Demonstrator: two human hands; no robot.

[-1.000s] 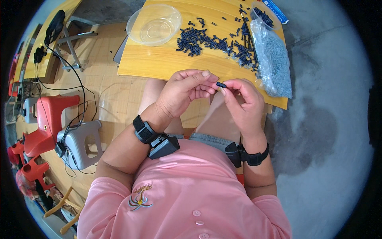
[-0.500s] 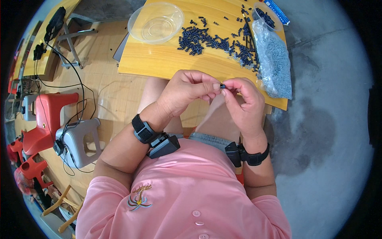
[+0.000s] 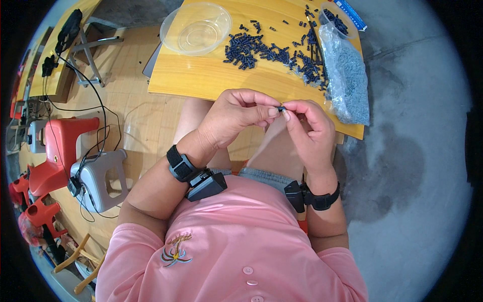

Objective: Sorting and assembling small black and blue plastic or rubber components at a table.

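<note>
Pinching on both sides: our left hand (image 3: 234, 111) and our right hand (image 3: 314, 128) hold one small black piece (image 3: 282, 108) between them, thumb and index finger each. Left has its left end, right has its right end; fingertips nearly meet. Piece sits above our lap, just off the near edge of the table (image 3: 186, 83), clear of the surface.

Looks: short, slim, dark, roughly cylindrical, lying about crosswise. Only a short middle stretch shows, the fingertips cover the ends. Can't tell end shape or any joint at this size.

On the yellow wood-grain table we have a loose pile (image 3: 242, 50) of similar dark short pieces, trailing off to the right. Clear round bowl (image 3: 198, 38) at the left, nothing visible inside. At the right, a clear plastic bag (image 3: 349, 80) full of fine grey-blue bits, too small to make out; dark thin rod (image 3: 316, 43) lies along its left side. Small clear tub (image 3: 355, 34) behind the bag holds more dark pieces.
</note>
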